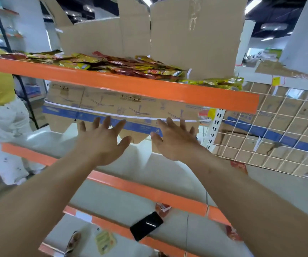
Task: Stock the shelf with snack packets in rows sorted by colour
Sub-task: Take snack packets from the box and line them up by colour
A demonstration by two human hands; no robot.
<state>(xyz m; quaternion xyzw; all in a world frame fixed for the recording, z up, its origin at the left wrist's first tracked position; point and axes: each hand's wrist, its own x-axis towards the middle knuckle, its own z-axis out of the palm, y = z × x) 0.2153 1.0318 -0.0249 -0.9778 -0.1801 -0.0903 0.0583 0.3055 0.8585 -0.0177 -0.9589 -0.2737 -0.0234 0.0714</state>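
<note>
Two bare hands reach mid-frame, left hand (103,143) and right hand (175,140), fingers spread wide, grip holding nothing, palms toward the cardboard backing (112,108). Snack packets (112,64) lie heaped on the top orange-edged shelf (130,86), upper centre. White shelf (145,167) beneath the hands is bare; phone (146,225) overhangs a lower edge.

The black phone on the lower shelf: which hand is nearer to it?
Right, narrowly. The right hand is up and slightly right of the phone; the left hand is up and further left. Both are open, a shelf level above it.
</note>
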